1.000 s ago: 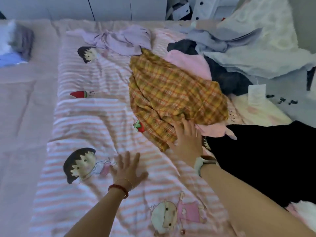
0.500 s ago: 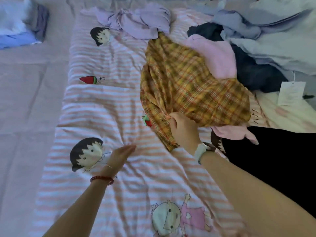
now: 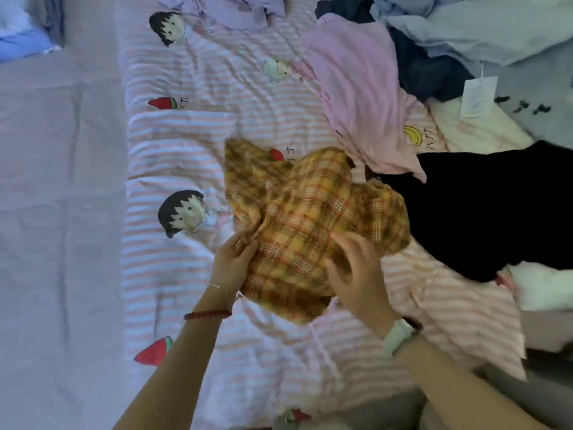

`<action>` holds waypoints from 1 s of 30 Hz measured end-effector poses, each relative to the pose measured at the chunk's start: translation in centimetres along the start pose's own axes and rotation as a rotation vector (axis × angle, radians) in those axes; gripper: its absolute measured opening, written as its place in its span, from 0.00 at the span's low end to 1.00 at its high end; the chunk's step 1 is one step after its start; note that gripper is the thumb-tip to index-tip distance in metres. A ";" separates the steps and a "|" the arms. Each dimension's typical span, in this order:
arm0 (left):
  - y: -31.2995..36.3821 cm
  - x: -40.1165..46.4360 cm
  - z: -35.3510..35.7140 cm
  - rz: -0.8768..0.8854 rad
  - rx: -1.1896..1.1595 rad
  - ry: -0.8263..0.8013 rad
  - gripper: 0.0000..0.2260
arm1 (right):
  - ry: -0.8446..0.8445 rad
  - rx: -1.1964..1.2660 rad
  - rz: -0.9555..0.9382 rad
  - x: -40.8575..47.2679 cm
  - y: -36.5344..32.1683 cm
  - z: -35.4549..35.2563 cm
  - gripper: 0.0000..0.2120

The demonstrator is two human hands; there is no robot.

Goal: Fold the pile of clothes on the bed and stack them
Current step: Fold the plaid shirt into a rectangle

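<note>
The yellow plaid shirt (image 3: 313, 218) lies crumpled on the striped blanket (image 3: 186, 125), its long axis running from near left to far right. The left hand (image 3: 231, 265) pinches its left edge; the right hand (image 3: 356, 274) rests on it with fingers spread

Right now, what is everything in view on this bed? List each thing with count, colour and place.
plaid garment: 1, yellow-orange check, crumpled mid-bed, under both hands
pink garment: 1, pale pink, beyond the plaid one
black garment: 1, black, right of the plaid one
dark navy garment: 1, far right, partly under the pink
light blue garments: count unclear, top right
lilac garment: 1, top edge
paper tag: 1, white, far right
cartoon blanket: 1, pink-white stripes, under the clothes
folded stack: blue and grey, top left
left hand: grips the plaid garment's left edge; red bead bracelet
right hand: blurred, on the plaid garment; pale watch
</note>
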State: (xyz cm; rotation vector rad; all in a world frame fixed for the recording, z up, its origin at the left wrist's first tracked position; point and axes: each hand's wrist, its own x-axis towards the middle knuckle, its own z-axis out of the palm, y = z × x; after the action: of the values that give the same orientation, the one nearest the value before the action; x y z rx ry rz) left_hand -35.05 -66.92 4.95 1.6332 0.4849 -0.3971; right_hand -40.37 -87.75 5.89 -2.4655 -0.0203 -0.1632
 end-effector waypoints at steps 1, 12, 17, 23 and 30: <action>-1.3 -1.8 -1.7 0.003 0.068 -0.001 0.06 | 0.018 -0.061 0.046 1.2 0.1 0.0 0.25; -6.8 -9.5 -11.9 0.163 0.659 0.383 0.33 | -0.767 0.092 -0.256 -9.1 -7.1 5.5 0.17; -5.2 -6.7 -7.4 0.326 0.840 -0.193 0.36 | -0.426 -0.039 -0.287 -11.8 -5.2 4.3 0.15; -7.6 -7.1 -6.9 0.174 0.846 -0.149 0.11 | -0.726 -0.387 0.227 -10.7 -2.9 5.0 0.27; 1.3 -4.3 -9.5 0.200 0.487 0.224 0.10 | -0.477 -0.046 0.309 -4.1 -5.6 -0.9 0.07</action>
State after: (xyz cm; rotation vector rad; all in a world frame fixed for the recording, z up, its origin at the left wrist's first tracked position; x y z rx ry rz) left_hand -38.28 -57.98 9.40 2.1928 0.4036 -0.1890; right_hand -44.83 -83.84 9.60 -2.4589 0.1598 0.5621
